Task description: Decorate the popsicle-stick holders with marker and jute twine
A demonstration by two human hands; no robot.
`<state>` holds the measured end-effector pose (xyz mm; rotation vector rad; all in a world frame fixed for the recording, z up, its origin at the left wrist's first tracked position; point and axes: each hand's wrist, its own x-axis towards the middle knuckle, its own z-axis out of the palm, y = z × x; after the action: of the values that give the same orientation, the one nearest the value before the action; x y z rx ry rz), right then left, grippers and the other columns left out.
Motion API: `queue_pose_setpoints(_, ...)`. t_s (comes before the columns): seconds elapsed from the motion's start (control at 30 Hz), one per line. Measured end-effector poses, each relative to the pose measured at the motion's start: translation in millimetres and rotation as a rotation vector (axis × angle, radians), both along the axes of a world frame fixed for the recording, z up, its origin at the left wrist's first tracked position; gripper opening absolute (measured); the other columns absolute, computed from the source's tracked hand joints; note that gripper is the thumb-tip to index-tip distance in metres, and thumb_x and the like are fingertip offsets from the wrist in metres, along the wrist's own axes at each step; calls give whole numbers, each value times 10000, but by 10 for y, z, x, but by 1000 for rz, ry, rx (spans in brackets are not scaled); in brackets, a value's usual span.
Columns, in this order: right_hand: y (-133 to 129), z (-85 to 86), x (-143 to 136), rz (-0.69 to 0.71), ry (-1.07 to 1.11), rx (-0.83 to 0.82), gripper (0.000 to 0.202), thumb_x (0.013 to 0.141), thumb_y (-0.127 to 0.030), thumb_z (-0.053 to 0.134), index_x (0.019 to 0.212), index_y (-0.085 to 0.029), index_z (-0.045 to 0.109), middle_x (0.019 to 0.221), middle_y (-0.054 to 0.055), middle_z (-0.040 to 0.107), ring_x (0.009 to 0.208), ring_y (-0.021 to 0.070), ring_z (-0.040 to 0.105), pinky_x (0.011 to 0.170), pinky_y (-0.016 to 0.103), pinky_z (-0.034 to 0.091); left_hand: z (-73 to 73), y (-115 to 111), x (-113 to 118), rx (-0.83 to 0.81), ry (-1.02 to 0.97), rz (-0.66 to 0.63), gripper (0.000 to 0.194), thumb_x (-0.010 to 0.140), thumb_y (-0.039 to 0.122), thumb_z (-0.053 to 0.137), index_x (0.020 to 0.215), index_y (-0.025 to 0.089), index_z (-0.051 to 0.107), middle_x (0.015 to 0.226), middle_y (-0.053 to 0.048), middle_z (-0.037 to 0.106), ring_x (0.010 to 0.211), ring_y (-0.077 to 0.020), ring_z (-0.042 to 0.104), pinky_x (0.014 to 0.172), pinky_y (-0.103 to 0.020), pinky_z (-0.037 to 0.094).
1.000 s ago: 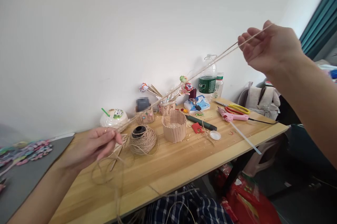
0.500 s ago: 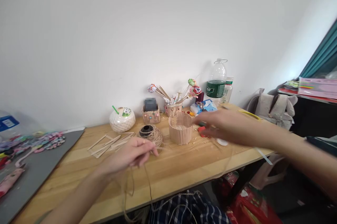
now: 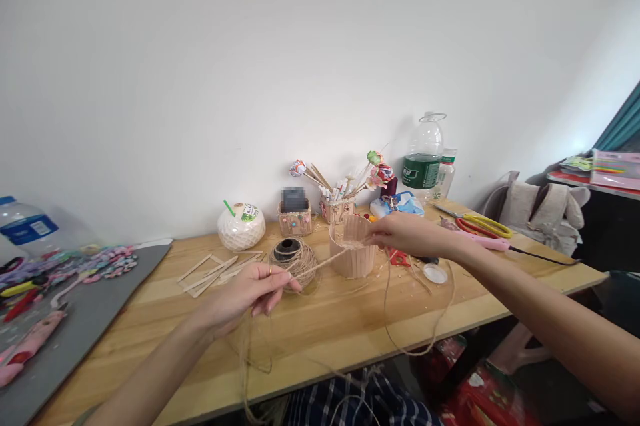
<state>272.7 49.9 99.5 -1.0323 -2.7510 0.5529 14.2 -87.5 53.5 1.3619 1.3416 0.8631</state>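
A length of jute twine (image 3: 325, 261) runs between my two hands above the table. My left hand (image 3: 257, 289) pinches it at one end, with loose strands hanging below towards the table edge. My right hand (image 3: 400, 234) closes on the other end, and a long loop dangles under it past the front edge. Behind the stretched twine stands a round cup of wooden craft sticks (image 3: 353, 263), partly covered by my right fingers. A spool of twine (image 3: 305, 263) sits just behind my left hand.
Loose craft sticks (image 3: 215, 273) lie left of the spool. At the back are a white coconut (image 3: 241, 227), a small decorated box (image 3: 295, 221) and a large water bottle (image 3: 423, 166). Yellow-handled scissors (image 3: 487, 225) and a pink glue gun (image 3: 487, 242) rest at the right.
My right hand has swung in from the right and closed on the twine, which is now stretched between both hands. My left hand keeps its pinch. The view has shifted slightly right.
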Motion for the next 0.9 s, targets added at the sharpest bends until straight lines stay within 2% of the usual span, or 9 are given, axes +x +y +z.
queue_pose_setpoints(0.07, 137, 20, -63, -37, 12, 39, 129, 777, -237, 582, 745, -156, 679, 671, 16, 647, 628, 146, 585, 560, 224, 394, -51, 45, -27, -4, 43, 18, 384, 795, 463, 539, 781, 110, 689, 437, 60, 450, 406, -61, 316, 411, -202, 202)
queue_pose_setpoints(0.13, 208, -11, -274, -48, 58, 53, 212, 853, -271, 502, 849, -152, 678, 779, 21, 670, 715, 146, 606, 622, 227, 432, -113, 88, -27, -6, 68, 19, 395, 788, 473, 539, 792, 108, 688, 442, 56, 466, 407, -67, 339, 420, -205, 224)
queue_pose_setpoints(0.2, 267, -88, -608, -83, 89, 77, 258, 906, -256, 435, 925, -133, 661, 875, 31, 668, 800, 149, 614, 691, 238, 462, -178, 129, -20, -3, 72, 23, 400, 785, 477, 538, 805, 106, 685, 447, 55, 476, 409, -70, 361, 429, -207, 238)
queue_pose_setpoints(0.27, 356, -193, -996, -143, 86, 101, 227, 906, -278, 482, 983, -125, 631, 946, 36, 649, 847, 166, 615, 746, 297, 493, -239, 169, -17, 4, 69, 28, 407, 783, 481, 530, 804, 104, 680, 451, 56, 479, 409, -70, 369, 432, -208, 244)
queue_pose_setpoints(0.33, 481, -299, -1361, -243, 72, 138, 271, 891, -318, 531, 1087, -134, 571, 1070, 63, 603, 909, 189, 605, 777, 376, 511, -293, 206, -19, 6, 56, 24, 418, 774, 490, 524, 802, 100, 674, 454, 57, 479, 404, -68, 367, 430, -209, 248)
queue_pose_setpoints(0.47, 737, -460, -1886, -470, 65, 238, 309, 893, -310, 530, 1160, -154, 532, 1168, 88, 559, 991, 208, 579, 829, 416, 496, -396, 266, -21, -10, 16, 14, 444, 740, 519, 525, 775, 99, 664, 448, 56, 480, 388, -68, 368, 421, -214, 253)
queue_pose_setpoints(0.57, 864, -538, -2138, -593, 50, 285, 329, 887, -312, 539, 1167, -140, 527, 1171, 97, 556, 1003, 218, 576, 835, 423, 491, -472, 302, -26, -36, -29, 14, 454, 706, 551, 535, 743, 113, 648, 448, 50, 494, 387, -74, 382, 414, -219, 255)
queue_pose_setpoints(0.7, 967, -602, -2390, -683, 17, 290, 338, 884, -312, 544, 1170, -132, 526, 1172, 105, 554, 1005, 220, 575, 837, 421, 490, -544, 327, -61, -66, -86, 6, 460, 669, 564, 549, 723, 118, 646, 441, 53, 493, 384, -74, 384, 410, -224, 260)
queue_pose_setpoints(0.9, 1071, -677, -2558, -768, 10, 309, 338, 885, -313, 542, 1173, -137, 524, 1179, 101, 551, 1008, 219, 573, 839, 422, 490, -600, 306, -130, -81, -147, -6, 437, 685, 536, 550, 724, 114, 656, 450, 52, 491, 400, -72, 392, 425, -226, 286)
